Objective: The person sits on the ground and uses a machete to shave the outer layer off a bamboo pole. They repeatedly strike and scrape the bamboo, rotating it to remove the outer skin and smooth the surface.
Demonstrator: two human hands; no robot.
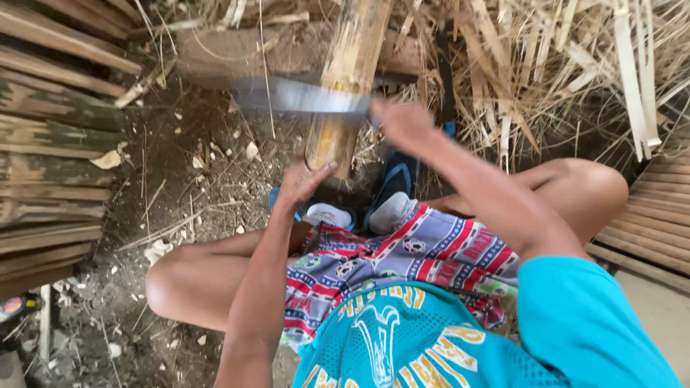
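Note:
A thick yellow-brown bamboo pole [348, 68] leans from the top of the view down to the dirt between my feet. My left hand [303, 181] rests against its lower end, fingers together on the stalk. My right hand [402, 123] grips the handle of a long machete [298, 95], whose blurred blade lies across the pole, pointing left. I sit low with both knees spread, in patterned shorts and a teal shirt.
Split bamboo slats [50, 144] are stacked at the left and more [658, 223] lie at the right. Dry strips and leaves [546, 65] pile up behind the pole. A wooden log [215, 54] lies at the back. Blue sandals [392, 194] are on my feet. Chips litter the dirt.

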